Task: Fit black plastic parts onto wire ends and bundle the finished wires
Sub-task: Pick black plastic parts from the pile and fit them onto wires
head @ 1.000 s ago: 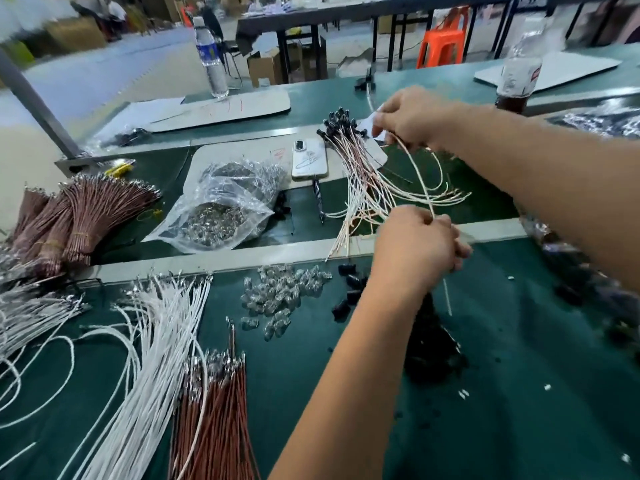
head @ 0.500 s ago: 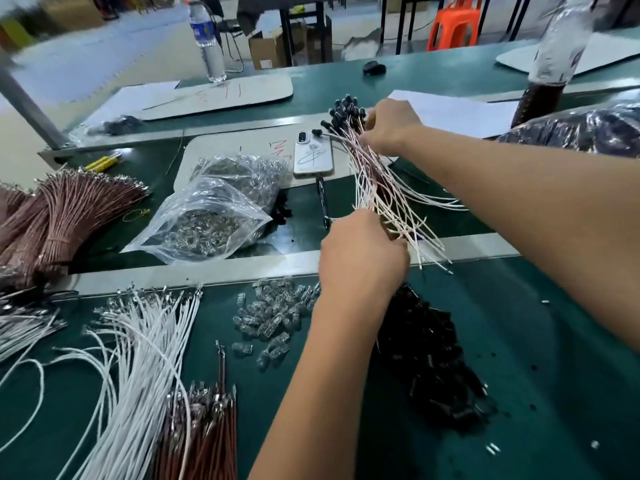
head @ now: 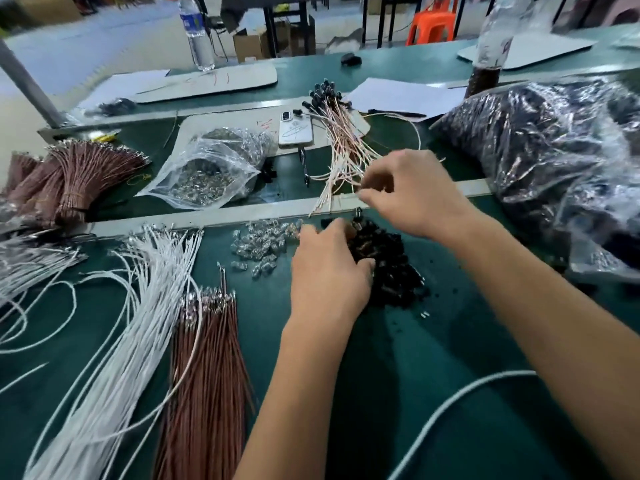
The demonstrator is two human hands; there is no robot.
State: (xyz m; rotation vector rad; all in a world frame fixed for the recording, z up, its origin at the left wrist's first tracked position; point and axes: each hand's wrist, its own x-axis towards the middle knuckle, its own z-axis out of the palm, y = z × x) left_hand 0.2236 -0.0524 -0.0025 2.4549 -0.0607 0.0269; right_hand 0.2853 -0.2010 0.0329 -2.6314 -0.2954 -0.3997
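Note:
A pile of black plastic parts (head: 391,268) lies on the green table (head: 398,375) in front of me. My left hand (head: 329,275) rests on the pile's left edge, fingers curled into the parts. My right hand (head: 415,192) hovers just behind the pile with loosely bent, blurred fingers, and I see nothing held in it. The finished wires (head: 343,147), pinkish white with black caps at their far ends, lie loose on the table beyond my right hand. Uncapped white wires (head: 138,306) and brown wires (head: 207,375) lie at the near left.
Small clear parts (head: 263,240) lie left of the black pile. Behind are a clear bag of metal bits (head: 204,174), a phone (head: 296,128) and a pen (head: 304,164). A big bag of black parts (head: 554,161) fills the right. Tied brown bundles (head: 79,174) sit far left.
Both hands let go of the finished wires, which now lie on the table. My left hand dropped onto the black parts, and my right hand drew back toward me.

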